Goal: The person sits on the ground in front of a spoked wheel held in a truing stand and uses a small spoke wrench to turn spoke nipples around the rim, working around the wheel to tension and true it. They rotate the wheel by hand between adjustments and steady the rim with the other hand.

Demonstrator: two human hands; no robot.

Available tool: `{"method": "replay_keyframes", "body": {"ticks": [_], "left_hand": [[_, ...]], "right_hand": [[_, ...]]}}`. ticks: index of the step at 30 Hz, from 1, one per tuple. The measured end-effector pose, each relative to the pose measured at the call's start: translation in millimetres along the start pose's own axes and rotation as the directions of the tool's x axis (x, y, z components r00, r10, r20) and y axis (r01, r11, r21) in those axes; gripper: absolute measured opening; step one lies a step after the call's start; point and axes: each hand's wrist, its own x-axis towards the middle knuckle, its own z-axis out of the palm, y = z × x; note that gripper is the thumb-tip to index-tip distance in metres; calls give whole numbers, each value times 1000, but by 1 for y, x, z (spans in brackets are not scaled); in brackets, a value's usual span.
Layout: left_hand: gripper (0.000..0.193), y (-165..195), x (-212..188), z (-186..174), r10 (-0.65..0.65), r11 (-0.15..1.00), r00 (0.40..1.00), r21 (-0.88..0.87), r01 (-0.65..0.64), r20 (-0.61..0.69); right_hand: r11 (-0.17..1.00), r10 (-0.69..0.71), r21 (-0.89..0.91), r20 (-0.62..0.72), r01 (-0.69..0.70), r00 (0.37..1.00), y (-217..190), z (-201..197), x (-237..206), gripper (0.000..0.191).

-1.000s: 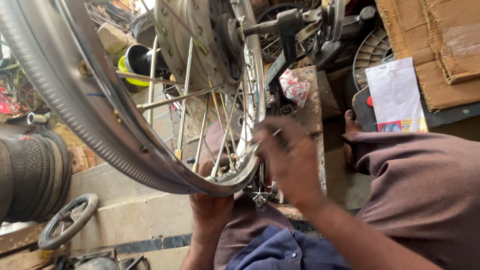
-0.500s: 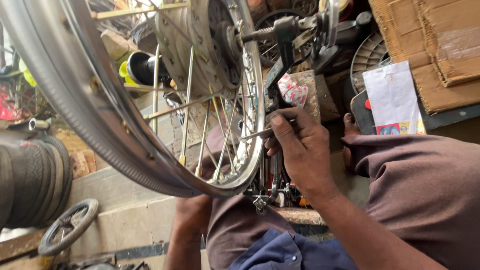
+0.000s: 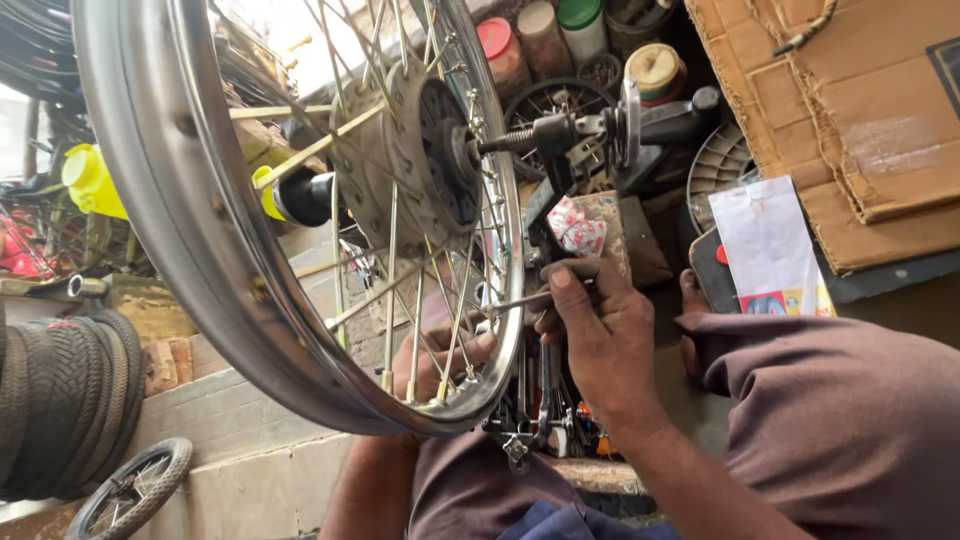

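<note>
**Hands on spoked wheel at truing stand**

Big spoked wheel [image 3: 300, 230] fills left and centre of frame, chrome rim sweeping from upper left down to bottom centre, hub [image 3: 420, 165] in upper centre. Axle sits on a dark metal stand [image 3: 600, 125] just right of the hub.

Right hand [image 3: 600, 340] at centre, just right of the rim's lower edge, fingers closed around a thin metal tool [image 3: 520, 300] that points left toward the rim and spokes. Thumb on top, grip tight. Whether the tool tip actually touches a spoke nipple: cannot tell.

Left hand [image 3: 440, 360] at lower centre, seen through the spokes behind the wheel, fingers curled up against the inside of the rim, touching it. Partly hidden by spokes, so whether it grips the rim or a spoke is unclear. Hands are near each other, apart, rim edge between them.

Around:
- Cardboard [image 3: 840, 110] upper right.
- White packet [image 3: 770, 245] right of centre, below the cardboard.
- Jars [image 3: 540, 30] with coloured lids top centre.
- Yellow bottle [image 3: 90, 180] at left edge, behind the rim.
- Stacked tyres [image 3: 60, 400] lower left, small wheel [image 3: 130, 490] below them.
- Brown sleeve [image 3: 840, 420] lower right.
</note>
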Motion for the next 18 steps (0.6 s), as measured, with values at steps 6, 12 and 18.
{"method": "replay_keyframes", "body": {"ticks": [6, 12, 18], "left_hand": [[33, -5, 18, 1, -16, 997, 993, -74, 24, 119], [36, -4, 14, 1, 112, 990, 990, -93, -104, 91], [41, 7, 16, 1, 194, 974, 980, 107, -198, 52]], "right_hand": [[1000, -19, -18, -21, 19, 1000, 2, -2, 1, 22], [998, -39, 48, -10, 40, 999, 5, 1, 5, 22], [999, -32, 31, -17, 33, 999, 5, 3, 7, 23]]}}
